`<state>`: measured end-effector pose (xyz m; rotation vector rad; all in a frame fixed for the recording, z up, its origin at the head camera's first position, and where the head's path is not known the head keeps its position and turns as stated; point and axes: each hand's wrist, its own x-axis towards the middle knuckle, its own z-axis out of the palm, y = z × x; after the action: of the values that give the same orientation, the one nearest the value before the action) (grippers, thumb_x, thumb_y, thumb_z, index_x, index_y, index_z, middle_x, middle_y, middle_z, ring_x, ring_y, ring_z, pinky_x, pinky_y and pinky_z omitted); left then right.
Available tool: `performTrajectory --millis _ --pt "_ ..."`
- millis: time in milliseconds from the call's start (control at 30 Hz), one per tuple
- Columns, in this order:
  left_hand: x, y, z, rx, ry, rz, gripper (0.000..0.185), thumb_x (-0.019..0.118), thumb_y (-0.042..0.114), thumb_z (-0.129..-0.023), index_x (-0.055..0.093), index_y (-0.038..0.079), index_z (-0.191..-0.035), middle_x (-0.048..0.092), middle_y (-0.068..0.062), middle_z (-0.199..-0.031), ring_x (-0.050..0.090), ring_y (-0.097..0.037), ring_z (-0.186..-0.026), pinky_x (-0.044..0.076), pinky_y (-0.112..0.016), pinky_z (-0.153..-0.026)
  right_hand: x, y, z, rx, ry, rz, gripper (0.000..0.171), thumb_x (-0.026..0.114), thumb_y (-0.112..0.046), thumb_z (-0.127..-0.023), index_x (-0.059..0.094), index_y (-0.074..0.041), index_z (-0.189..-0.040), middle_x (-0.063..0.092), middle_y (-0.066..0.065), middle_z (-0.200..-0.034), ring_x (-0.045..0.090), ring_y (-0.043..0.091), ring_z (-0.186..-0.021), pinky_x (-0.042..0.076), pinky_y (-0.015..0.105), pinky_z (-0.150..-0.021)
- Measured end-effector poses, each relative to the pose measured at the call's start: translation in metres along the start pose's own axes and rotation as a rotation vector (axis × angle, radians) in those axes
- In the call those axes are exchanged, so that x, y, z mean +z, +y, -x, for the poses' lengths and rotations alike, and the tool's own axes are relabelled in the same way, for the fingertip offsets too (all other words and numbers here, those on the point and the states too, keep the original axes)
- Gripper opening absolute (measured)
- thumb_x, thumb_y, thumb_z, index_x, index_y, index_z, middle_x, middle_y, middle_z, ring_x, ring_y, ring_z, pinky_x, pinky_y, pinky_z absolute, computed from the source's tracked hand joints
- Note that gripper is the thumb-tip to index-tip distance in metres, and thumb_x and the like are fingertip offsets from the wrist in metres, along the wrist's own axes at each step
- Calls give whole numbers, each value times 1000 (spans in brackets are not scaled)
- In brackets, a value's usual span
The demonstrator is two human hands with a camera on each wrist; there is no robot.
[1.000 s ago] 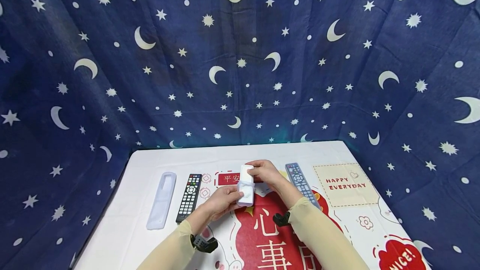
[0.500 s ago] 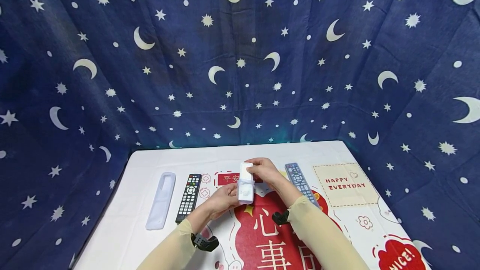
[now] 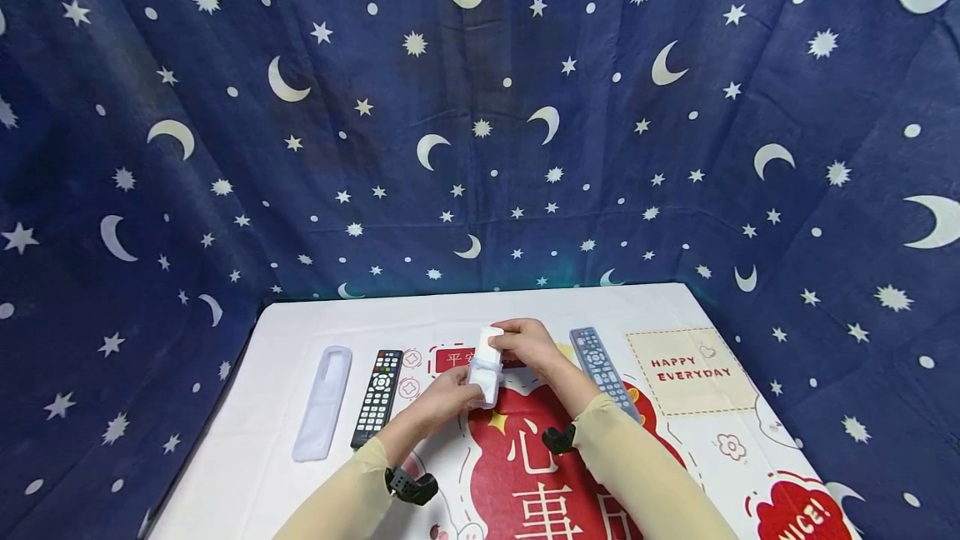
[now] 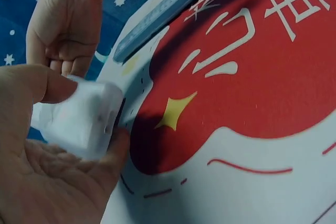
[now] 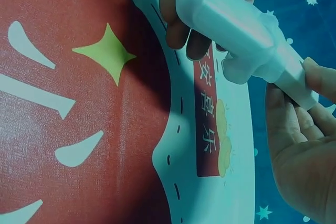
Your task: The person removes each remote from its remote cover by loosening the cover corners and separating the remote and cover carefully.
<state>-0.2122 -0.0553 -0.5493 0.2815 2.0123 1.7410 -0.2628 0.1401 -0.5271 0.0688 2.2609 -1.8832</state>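
A white remote control [image 3: 491,339] is partly inside a translucent silicone sleeve [image 3: 486,390], held up over the table in the head view. My left hand [image 3: 446,400] grips the lower, covered end, thumb on its face. With thumb and fingers my right hand [image 3: 527,345] pinches the bare upper end. The sleeve's edge is bunched in a thick fold around the remote's middle, plain in the right wrist view, where the bare end [image 5: 295,81] sticks out between the right fingers. Close up in the left wrist view, the sleeve's closed end [image 4: 86,119] lies between left thumb and fingers.
Left of the hands lie an empty translucent remote sleeve [image 3: 322,403] and a black remote [image 3: 377,397]. A grey-blue remote [image 3: 602,372] lies beside the right forearm. A printed cloth covers the table [image 3: 420,319]; a starry curtain [image 3: 480,190] hangs behind.
The remote and sleeve rose slightly, then shifted a little left and tilted. My left thumb moved off to the side and is back on the sleeve's face; the right hand keeps its pinch.
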Motion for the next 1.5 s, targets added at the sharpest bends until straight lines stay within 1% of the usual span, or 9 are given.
performTrajectory --millis 200,400,567,733,900,1067,1233,1367,1500 --pt "-1 0 -3 38 138 -195 39 60 12 -93 60 -11 -125 67 -12 -102 61 -19 -88 54 -33 -76 -1 1 0 -7 -23 -20 34 73 -9 -92 70 3 -124 72 13 -108 71 20 -86 61 42 -81" --pt "-7 -3 -3 167 293 -552 27 62 5 -92 67 1 -118 71 -8 -105 67 -20 -90 55 -38 -78 -4 2 0 -5 -60 3 33 72 -6 -91 71 0 -124 73 12 -107 71 20 -87 61 40 -81" --pt "-9 -3 -2 247 352 -758 20 64 8 -90 70 13 -109 71 -1 -105 68 -15 -88 53 -34 -70 -5 3 1 -8 -78 -2 34 71 -5 -91 70 1 -125 73 13 -110 72 22 -91 60 39 -82" --pt "-12 -8 -2 392 405 -972 12 72 16 -91 71 20 -102 71 4 -97 67 -12 -85 54 -33 -68 -5 6 0 -7 -104 -15 34 71 -4 -91 69 4 -124 73 13 -110 72 23 -92 60 39 -83" --pt "-15 -11 -4 524 464 -1072 7 77 20 -90 73 23 -95 67 8 -97 65 -12 -87 55 -38 -74 -4 7 1 0 -107 -29 35 71 -5 -91 68 5 -125 72 14 -109 73 24 -92 60 40 -83" --pt "-13 -15 -5 569 440 -1099 8 77 17 -86 73 20 -92 64 5 -102 61 -14 -86 53 -40 -75 -3 7 2 6 -99 -17 35 71 -4 -91 69 4 -125 72 14 -111 72 23 -93 60 41 -84" --pt "-11 -20 0 494 397 -1022 9 73 14 -85 71 19 -93 62 5 -100 59 -12 -82 52 -35 -68 -4 7 0 26 -76 -40 33 71 -4 -91 69 4 -124 72 15 -110 72 24 -93 59 43 -86" --pt "-10 -18 1 312 370 -763 9 66 13 -91 66 16 -99 61 5 -90 57 -11 -74 49 -30 -63 -5 4 -2 41 -68 -58 34 70 -6 -93 69 4 -125 72 14 -110 73 25 -95 58 45 -90" --pt "-9 -16 1 96 267 -302 16 57 16 -98 64 3 -105 65 -4 -86 62 -14 -72 56 -31 -65 -7 0 -2 42 -60 -74 36 70 -7 -94 67 4 -127 72 15 -111 72 30 -99 56 50 -94"
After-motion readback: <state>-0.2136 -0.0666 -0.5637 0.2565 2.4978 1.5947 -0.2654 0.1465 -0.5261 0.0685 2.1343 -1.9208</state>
